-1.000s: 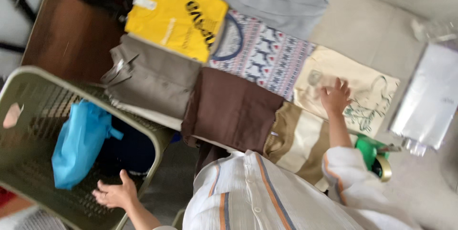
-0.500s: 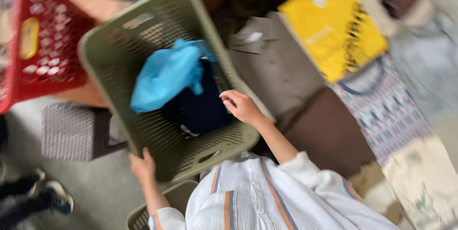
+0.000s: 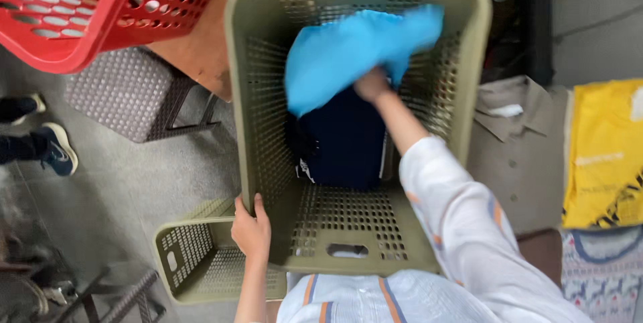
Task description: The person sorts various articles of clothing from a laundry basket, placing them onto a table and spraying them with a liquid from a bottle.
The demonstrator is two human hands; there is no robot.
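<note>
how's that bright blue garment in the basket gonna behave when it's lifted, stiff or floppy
Probably floppy: the blue garment bunches in soft folds where the right hand grips it inside the olive basket. It looks thin, so likely light for its size. It may drag across the dark garment lying under it, though I can't tell if they're tangled.

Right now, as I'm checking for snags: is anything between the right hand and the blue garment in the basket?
Nothing visible. The right hand is already on the blue garment inside the olive basket, above a dark navy garment. The left hand grips the basket's rim.
</note>
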